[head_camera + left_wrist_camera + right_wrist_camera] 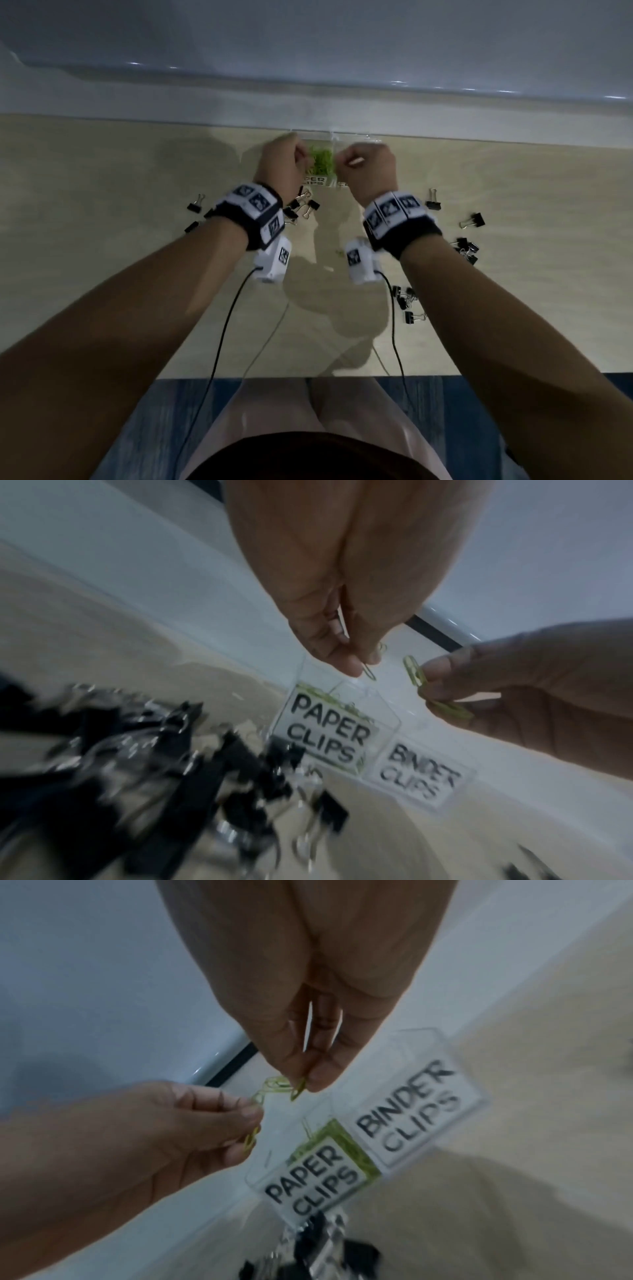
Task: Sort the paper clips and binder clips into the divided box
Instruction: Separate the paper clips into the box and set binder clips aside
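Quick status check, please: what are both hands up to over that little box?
Left hand and right hand each pinch green paper clips above the divided box. Black binder clips unsorted on the table. Nothing in the way.

Left hand (282, 161) and right hand (368, 164) raised, fingers curled, over clear divided box (334, 137) at table's far edge. Green paper clips (322, 161) in its left compartment. Black binder clips (467, 250) scattered on wooden table (102, 205), both sides.

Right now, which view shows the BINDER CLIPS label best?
The right wrist view: the BINDER CLIPS label reads sharp and unobstructed. The left wrist view shows it smeared by blur; in the head view the right hand mostly hides it.
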Motion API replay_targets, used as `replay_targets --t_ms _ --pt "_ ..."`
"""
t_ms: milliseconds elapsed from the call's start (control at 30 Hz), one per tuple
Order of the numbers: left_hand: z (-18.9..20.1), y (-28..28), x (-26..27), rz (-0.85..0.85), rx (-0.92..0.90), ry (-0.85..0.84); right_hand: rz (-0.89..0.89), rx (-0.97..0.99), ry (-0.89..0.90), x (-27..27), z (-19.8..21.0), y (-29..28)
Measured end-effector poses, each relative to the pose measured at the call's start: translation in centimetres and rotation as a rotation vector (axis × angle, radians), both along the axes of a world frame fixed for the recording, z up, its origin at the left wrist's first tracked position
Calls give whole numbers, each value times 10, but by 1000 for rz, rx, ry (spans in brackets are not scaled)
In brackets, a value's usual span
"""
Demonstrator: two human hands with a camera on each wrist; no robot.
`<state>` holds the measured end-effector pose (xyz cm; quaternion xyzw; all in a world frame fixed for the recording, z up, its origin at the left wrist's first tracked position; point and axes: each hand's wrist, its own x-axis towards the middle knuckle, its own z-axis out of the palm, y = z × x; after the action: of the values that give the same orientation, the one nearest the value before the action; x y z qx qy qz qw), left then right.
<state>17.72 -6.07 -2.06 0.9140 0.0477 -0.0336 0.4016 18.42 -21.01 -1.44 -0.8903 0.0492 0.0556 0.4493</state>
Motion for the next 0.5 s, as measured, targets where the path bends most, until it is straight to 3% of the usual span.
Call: replay_targets --t_ms 133,233,333,500 --pt "-1 0 31 16 108 9 75 -90 50 28 3 23" --pt "-1 -1 27 -38 221 -19 118 -160 11 26 2 7" --pt "-4 -9 -9 -174 221 -76 205 -257 -28 -1 -8 -37" --pt "-44 -49 -90 -512 173 156 307 -439 106 -75 -41 -100"
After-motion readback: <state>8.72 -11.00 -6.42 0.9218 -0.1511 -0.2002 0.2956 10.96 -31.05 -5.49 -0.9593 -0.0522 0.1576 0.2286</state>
